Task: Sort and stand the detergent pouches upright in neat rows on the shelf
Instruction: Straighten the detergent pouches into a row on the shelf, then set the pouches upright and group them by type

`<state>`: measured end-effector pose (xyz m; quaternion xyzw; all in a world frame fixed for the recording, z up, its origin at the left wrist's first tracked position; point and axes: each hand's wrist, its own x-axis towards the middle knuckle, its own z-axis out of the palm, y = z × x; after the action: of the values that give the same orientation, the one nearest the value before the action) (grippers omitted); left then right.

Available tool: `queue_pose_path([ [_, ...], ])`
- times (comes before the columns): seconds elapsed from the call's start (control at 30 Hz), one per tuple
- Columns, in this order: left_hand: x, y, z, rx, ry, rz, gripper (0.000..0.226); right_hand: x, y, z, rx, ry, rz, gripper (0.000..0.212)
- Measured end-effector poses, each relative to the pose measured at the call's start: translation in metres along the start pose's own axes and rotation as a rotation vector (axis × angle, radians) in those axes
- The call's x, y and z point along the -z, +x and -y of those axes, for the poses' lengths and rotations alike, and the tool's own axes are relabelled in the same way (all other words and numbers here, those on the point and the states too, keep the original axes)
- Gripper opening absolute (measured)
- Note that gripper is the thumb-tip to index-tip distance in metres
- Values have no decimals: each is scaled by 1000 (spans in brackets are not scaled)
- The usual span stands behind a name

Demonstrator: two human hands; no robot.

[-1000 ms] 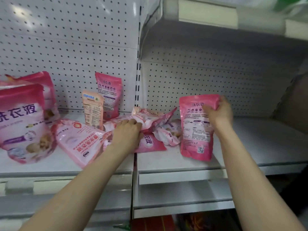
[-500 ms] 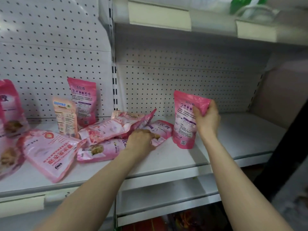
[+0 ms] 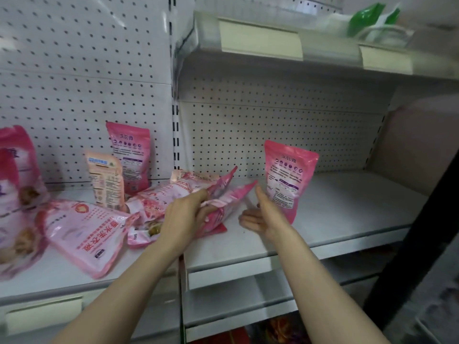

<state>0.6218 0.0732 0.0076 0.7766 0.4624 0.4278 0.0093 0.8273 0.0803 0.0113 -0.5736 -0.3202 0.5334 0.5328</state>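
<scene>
A pink detergent pouch (image 3: 289, 180) stands upright by itself on the right shelf section (image 3: 347, 209). My right hand (image 3: 260, 216) is open just left of it, fingers spread, holding nothing. My left hand (image 3: 188, 212) grips a pink pouch (image 3: 223, 207) lifted at a slant out of the heap (image 3: 173, 192) at the shelf's middle. Another pink pouch (image 3: 131, 157) and a peach pouch (image 3: 106, 182) stand upright against the pegboard on the left. A large pink pouch (image 3: 84, 234) lies flat near the front left.
Big pink pouches (image 3: 15, 194) crowd the far left edge. An upper shelf (image 3: 273, 43) with price-tag strips overhangs the right section; green packaging (image 3: 367, 18) sits on it. A dark post (image 3: 422, 219) crosses the right side. A lower shelf (image 3: 236, 301) sits below.
My right hand let go of the upright pouch and drew back to the left, open. My left hand closed on a pouch from the heap and raised its end.
</scene>
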Motion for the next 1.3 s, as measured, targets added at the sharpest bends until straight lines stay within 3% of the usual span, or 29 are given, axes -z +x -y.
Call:
queue_pose_path([
  [0.1, 18, -24, 3, -148, -71, 187, 16, -16, 7, 10, -55, -36, 32, 34],
  [0.23, 26, -39, 10, -153, -174, 384, 41, -30, 4, 31, 168, -150, -94, 20],
  [0.37, 36, -35, 24, -165, 63, 234, 52, -36, -12, 68, 479, -157, -146, 15],
  [0.5, 30, -31, 30, -77, 277, 304, 51, -36, -21, 76, 719, -261, -272, 14],
  [0.6, 20, -30, 29, -84, 464, 333, 32, -29, -22, 71, 716, -248, -326, 37],
  [0.73, 13, -28, 26, -86, 545, 312, 17, -22, -20, 58, 717, -238, -309, 36],
  [0.83, 14, -30, 26, -42, 488, 250, 18, -20, -23, 59, 765, -307, -324, 37],
  [0.9, 19, -30, 26, 6, 416, 178, 21, -19, -28, 61, 894, -412, -372, 37],
  [1.03, 33, -27, 27, 38, 162, -1, 14, -25, -51, 50, 1428, -671, -626, 33],
  [1.1, 39, -22, 28, 52, 116, -49, 9, -32, -57, 35, 1482, -781, -472, 41],
  [1.2, 49, -15, 25, 104, -48, -51, 10, -34, -55, 16, 1062, -976, 7, 68],
  [1.3, 56, -9, 22, 171, -241, -20, 15, -33, -49, 15, 825, -933, 216, 47],
])
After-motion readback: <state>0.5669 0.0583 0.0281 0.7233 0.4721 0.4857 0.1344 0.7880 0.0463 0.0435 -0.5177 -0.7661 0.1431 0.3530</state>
